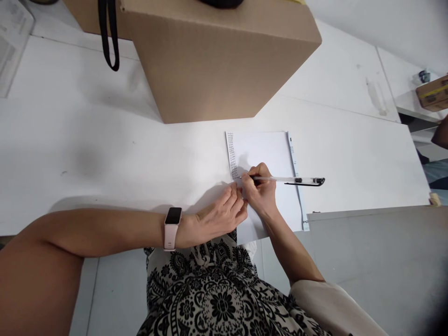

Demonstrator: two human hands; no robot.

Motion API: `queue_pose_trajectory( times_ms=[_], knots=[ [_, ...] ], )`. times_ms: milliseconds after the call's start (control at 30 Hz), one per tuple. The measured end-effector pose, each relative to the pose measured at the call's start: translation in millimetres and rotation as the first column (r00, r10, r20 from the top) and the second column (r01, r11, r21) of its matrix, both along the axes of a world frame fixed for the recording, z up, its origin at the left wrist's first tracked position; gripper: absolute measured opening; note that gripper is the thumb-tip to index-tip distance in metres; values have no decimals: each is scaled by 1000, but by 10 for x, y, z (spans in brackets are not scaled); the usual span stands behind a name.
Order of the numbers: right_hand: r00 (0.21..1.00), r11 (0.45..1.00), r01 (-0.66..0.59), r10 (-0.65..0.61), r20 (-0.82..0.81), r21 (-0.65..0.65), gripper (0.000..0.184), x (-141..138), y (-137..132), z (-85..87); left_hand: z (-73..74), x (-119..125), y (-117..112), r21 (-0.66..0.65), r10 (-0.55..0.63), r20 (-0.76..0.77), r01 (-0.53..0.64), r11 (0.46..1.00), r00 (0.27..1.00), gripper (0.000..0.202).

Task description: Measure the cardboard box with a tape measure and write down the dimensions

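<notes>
White table (105, 154) carries cardboard box (217, 56), paper (266, 149); right hand (261, 191) holds pen (290, 180).

On my feed a white table (105, 140) fills most of the view under soft, even light. 1 large cardboard box (217, 60) stands at its far edge, with a black strap (116, 46) hanging at the box's left. Printed sheets (12, 42) lie at the far left corner. A grey panel (378, 261) adjoins the near right corner. Beyond the right edge, a white shelf (416, 101) bears a smaller box (434, 93).
</notes>
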State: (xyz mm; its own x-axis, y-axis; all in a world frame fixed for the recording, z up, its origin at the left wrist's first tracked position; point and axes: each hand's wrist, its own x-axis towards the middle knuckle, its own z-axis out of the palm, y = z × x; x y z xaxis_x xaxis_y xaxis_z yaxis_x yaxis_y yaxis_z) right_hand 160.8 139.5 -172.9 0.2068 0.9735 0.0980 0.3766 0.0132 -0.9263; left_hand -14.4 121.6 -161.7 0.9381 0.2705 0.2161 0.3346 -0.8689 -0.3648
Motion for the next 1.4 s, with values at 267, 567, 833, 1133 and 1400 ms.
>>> queue_pose_trajectory(
  times_ms=[267,567,833,1133,1400],
  knots=[
    [1000,1000,25,-25,-5,-1,25,10,10,5,-54,6,-21,-1,8,2,-8,1000,1000,42],
    [1000,1000,2,-2,6,-4,26,14,4,-7,-35,10,-10,-3,3,10,-3,1000,1000,42],
    [999,999,40,-40,-2,14,27,7,5,-6,-99,25,-25,-8,9,22,-9,1000,1000,41],
    [956,972,153,-191,220,179,12,179,121,-125,32,-25,23,-4,-15,-46,15,1000,999,39],
    [737,994,-41,-41,674,105,50,560,189,-59,-50,-37,-2,-85,21,1,-20,996,1000,35]
  ],
)
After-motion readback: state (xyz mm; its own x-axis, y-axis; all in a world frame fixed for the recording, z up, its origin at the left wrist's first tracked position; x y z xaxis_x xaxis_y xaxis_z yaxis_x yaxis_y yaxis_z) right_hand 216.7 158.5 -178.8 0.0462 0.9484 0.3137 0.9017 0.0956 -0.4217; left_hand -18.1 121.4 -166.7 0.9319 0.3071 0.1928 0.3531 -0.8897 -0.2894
